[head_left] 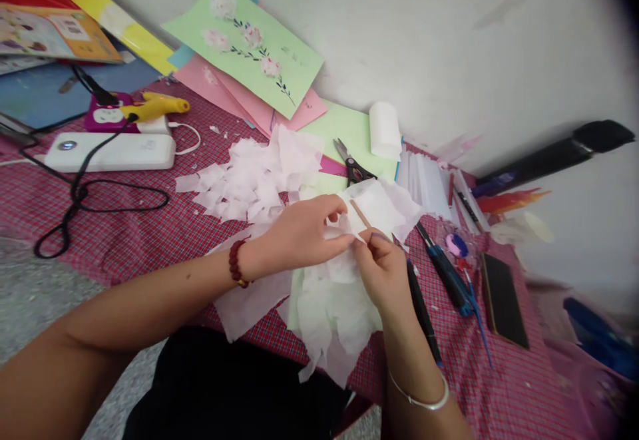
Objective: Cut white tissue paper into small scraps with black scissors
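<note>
My left hand [314, 230] has thumb and fingers curled around a small piece of thin white tissue paper [335, 231]. My right hand [384, 267] meets it fingertip to fingertip, pinching the edge of the same piece. A thin brown stick [360, 214] slants up from the right fingers; whether they grip it is hidden. Beneath both hands lie loose white tissue sheets [339, 307], some hanging over the table's front edge. A heap of torn tissue pieces [244, 180] is to the left. Black-handled scissors [353, 166] lie partly spread behind the hands.
A checked cloth [200, 240] covers the table against a wall. At left are a white power bank [112, 152], a yellow glue gun [160, 106] and a looped black cable. Behind stand a flower-decorated green card [254, 47] and a tissue roll [384, 130]. A phone [504, 300] and cutter knife [444, 270] lie right.
</note>
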Available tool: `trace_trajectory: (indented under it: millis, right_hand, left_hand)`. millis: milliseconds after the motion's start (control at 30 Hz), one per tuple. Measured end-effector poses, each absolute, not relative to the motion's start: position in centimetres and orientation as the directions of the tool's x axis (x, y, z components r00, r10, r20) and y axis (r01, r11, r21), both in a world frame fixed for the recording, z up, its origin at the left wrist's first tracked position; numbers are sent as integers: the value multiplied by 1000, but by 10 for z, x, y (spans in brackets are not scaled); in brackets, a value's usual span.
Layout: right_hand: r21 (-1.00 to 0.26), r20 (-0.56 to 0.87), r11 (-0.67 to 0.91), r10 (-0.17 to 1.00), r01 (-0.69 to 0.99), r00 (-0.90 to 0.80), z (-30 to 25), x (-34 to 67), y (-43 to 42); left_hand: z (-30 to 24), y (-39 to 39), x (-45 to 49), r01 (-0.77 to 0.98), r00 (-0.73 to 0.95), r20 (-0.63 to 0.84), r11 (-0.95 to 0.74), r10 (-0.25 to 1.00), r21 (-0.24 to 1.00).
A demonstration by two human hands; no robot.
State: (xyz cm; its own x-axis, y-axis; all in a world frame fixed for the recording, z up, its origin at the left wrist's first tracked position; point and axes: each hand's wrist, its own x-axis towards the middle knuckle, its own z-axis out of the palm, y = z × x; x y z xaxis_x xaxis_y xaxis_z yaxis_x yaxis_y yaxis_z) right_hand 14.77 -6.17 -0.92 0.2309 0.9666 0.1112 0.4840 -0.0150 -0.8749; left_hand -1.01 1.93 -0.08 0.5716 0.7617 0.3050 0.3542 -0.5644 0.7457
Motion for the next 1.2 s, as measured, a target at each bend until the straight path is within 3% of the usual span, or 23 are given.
trace_trajectory:
  millis: [133, 233, 333, 433, 667, 900, 1067, 1200]
  right_hand:
    - [-834, 123, 20, 981, 552, 151, -11, 145, -63]
    - [-829, 128, 37, 984, 558, 125, -13, 144, -63]
    - [-843, 110, 17, 984, 538, 140, -14, 143, -63]
    - [-848, 124, 22, 980, 530, 157, -14, 142, -62]
    - [-793, 181, 126, 983, 597, 32, -8, 145, -64]
    - [-812, 233, 76, 951, 579, 201, -7, 148, -61]
    - [-841, 203, 21, 939, 541, 279, -9, 148, -61]
    - [-831, 206, 62, 957, 553, 202, -7, 144, -62]
  left_hand:
    - [-4, 17, -10, 380, 547, 424, -666, 722, 642]
    - [-5, 19, -10, 330, 467, 350, -527, 812, 783]
    - [-3, 21, -9, 145, 441, 215, -306, 871, 941]
    - [0, 22, -7, 68, 471, 115, -166, 875, 984]
    - [-7, 18, -6, 124, 613, 208, -352, 763, 928]
    - [-11, 17, -8, 132, 581, 423, -594, 695, 794]
    - [1, 15, -8, 179, 563, 270, -434, 781, 883]
    - [0, 11, -5, 210, 633, 115, -312, 765, 927]
